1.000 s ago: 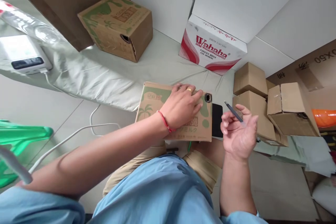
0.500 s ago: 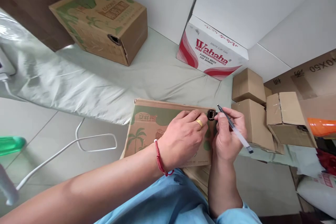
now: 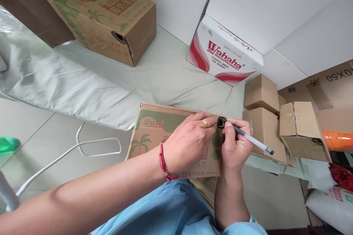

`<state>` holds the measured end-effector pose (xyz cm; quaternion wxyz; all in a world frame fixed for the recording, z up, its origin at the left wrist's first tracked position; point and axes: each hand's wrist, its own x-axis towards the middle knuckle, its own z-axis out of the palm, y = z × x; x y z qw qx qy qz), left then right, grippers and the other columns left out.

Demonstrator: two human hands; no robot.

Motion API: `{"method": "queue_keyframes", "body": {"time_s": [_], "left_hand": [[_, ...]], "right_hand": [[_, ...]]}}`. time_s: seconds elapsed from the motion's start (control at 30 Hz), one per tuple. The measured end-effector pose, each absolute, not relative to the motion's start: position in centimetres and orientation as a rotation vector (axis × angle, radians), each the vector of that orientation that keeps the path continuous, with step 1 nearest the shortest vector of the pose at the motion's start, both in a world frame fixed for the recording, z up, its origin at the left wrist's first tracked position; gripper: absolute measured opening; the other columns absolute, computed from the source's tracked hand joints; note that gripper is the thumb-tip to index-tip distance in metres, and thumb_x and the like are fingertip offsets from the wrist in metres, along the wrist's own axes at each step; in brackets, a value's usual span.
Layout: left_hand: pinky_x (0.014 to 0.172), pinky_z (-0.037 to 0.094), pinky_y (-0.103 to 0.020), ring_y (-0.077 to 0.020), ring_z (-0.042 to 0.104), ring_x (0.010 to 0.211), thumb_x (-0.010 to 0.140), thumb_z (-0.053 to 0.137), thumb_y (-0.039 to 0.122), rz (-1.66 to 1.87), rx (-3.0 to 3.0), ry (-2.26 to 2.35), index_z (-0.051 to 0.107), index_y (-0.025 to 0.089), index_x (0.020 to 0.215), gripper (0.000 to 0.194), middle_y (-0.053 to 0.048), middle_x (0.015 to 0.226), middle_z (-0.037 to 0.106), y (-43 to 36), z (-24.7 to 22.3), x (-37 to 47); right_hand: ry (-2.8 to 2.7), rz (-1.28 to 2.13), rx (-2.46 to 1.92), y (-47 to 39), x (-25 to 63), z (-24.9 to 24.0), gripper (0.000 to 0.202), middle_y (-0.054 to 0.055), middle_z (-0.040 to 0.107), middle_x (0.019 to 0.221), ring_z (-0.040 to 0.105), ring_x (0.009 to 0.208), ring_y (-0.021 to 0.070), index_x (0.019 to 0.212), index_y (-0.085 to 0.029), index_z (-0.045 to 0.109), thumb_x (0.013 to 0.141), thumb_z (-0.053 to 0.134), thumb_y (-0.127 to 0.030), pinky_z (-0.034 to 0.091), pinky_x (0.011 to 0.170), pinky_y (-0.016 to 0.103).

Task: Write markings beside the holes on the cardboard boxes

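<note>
Under the left hand (image 3: 190, 141) lies the palm-tree-printed box (image 3: 147, 126), at the person's front, before the blue shirt (image 3: 162, 211). Left fingers slightly bent, side by side, resting on the printed face; thumb hidden, cannot tell if the fingertips grip anything. Gold ring (image 3: 204, 122) on one finger, red bracelet (image 3: 162, 163) at the wrist. Just beyond the left fingertips, at the box corner: dark-rimmed hole (image 3: 221, 122). Right hand (image 3: 234, 147) just beside that hole, thumb and fingers closed around a pen (image 3: 256, 143); tip end points at the hole, clear barrel slants out past the knuckles. Cannot tell if the tip touches cardboard. Ahead of both hands' fingers, on the pale cloth (image 3: 171, 80): Wahaha box (image 3: 223, 58). Farther off, left of the left fingers, coconut box (image 3: 104, 18) with a similar dark opening. Right of the right fingers, plain small cartons (image 3: 295, 119), grouped.
</note>
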<state>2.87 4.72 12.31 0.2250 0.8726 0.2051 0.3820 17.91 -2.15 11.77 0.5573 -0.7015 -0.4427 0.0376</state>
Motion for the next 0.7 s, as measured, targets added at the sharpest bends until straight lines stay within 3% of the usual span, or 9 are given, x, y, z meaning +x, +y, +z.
{"method": "queue_keyframes", "body": {"time_s": [0.23,0.7], "left_hand": [[0.101,0.062,-0.039,-0.0243,0.073,0.11,0.101,0.055,0.006,1.029,2.392,0.594,0.076,0.015,0.093,0.024,-0.009,0.121,0.082,4.69,12.35,2.93],[0.105,0.061,-0.039,-0.0239,0.072,0.11,0.098,0.059,0.006,1.005,2.404,0.579,0.074,0.016,0.085,0.022,-0.01,0.119,0.082,4.69,12.23,2.79]], "right_hand": [[-1.034,0.131,-1.687,-1.89,18.05,11.79,0.02,-0.001,0.066,0.079,0.063,0.071,0.0153,0.096,-0.022,0.073,0.099,0.07,-0.041,0.054,0.069,0.028],[-1.05,0.147,-1.659,-1.84,17.75,12.27,0.015,-0.004,0.058,0.067,0.054,0.061,0.0132,0.081,-0.023,0.069,0.093,0.068,-0.032,0.045,0.061,0.026]]}}
